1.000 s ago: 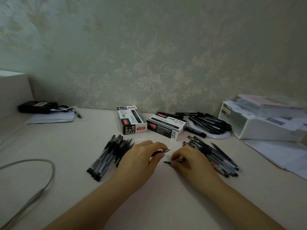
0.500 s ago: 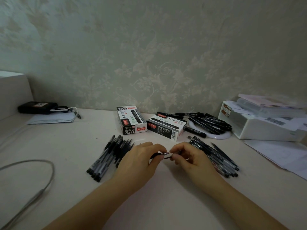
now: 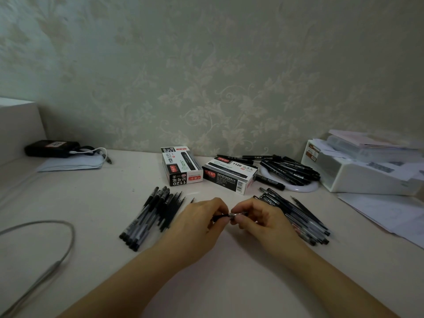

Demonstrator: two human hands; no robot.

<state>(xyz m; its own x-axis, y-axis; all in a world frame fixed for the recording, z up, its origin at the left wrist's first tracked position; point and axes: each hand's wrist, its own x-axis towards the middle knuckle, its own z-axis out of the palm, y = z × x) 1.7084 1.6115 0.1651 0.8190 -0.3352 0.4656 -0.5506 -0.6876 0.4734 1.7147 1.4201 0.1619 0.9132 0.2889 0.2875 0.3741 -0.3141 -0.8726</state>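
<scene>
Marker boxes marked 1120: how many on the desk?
2. The first box sits behind the left pen pile; the second box lies right of it, beside the marker heap. None visibly hidden.

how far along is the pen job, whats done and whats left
Probably done: the left pile of pens, lying side by side next to the left hand. In hand: that hand and the right hand both pinch one pen near its metal tip. Likely left: the right pile, about as big. Which pile is the finished one is not certain.
</scene>
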